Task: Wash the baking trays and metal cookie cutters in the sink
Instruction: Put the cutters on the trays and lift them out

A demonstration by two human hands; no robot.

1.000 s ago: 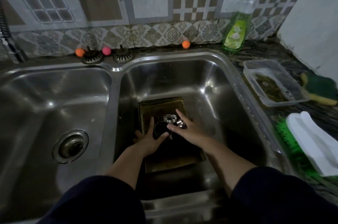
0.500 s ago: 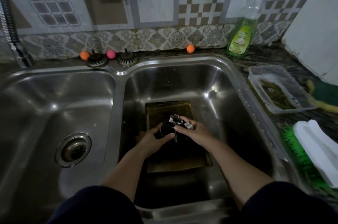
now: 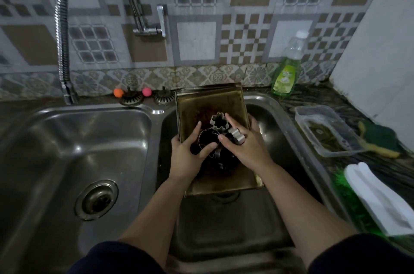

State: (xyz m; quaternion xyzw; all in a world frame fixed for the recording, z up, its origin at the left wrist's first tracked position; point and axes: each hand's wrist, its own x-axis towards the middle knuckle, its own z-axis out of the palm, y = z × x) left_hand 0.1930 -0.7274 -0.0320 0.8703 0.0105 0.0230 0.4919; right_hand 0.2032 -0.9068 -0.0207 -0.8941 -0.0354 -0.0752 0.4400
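Both hands have lifted the tray (image 3: 209, 101) from the right basin floor; left hand (image 3: 187, 157) and right hand (image 3: 244, 149) grip its sides, thumbs pinning the cutters (image 3: 220, 122). Washing hasn't begun.

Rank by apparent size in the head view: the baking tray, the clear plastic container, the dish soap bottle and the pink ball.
1. Baking tray, largest, though it is raised toward the camera.
2. Clear plastic container and dish soap bottle: they look alike in extent, so unranked.
3. Pink ball, clearly smallest.
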